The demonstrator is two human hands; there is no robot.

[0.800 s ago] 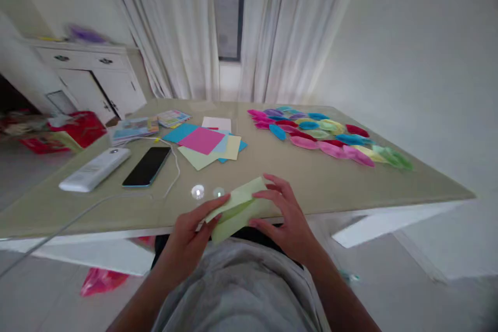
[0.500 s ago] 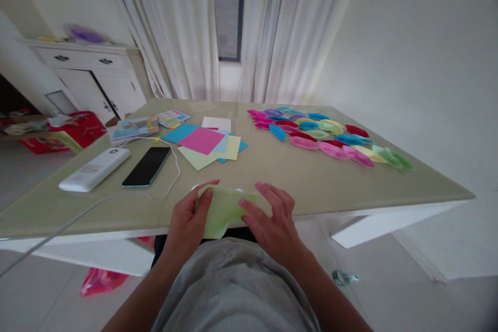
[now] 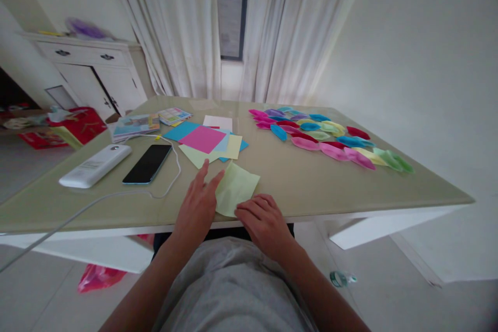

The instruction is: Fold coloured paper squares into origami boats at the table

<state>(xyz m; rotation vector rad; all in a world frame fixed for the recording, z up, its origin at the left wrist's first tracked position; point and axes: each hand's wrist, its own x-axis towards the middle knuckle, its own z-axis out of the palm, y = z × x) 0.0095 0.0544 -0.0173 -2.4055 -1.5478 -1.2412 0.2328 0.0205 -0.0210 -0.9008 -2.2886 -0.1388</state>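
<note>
A pale green square sheet of paper [image 3: 237, 189] lies turned cornerwise near the table's front edge, its lower side slightly curled. At its left side is my left hand [image 3: 197, 202], open, with the index finger stretched forward and the thumb beside the sheet. My right hand [image 3: 261, 220] has its fingers together over the lower right edge of the paper, closed on it; its thumb is largely hidden. Just beyond my left fingertips lies a loose pile of coloured paper squares, a magenta sheet [image 3: 203, 139] on top.
Rows of leaf-shaped folded papers [image 3: 303, 142] in many colours spread over the table's right side. To the left are a phone [image 3: 147, 165], a white power bank [image 3: 95, 166] with a cable [image 3: 116, 194], and booklets [image 3: 136, 125]. A plastic bottle [image 3: 339, 278] is on the floor.
The green sheet has gone from being held up, bent, at the table edge to lying opened out on the tabletop. My left hand has let go of it and spread its fingers.
</note>
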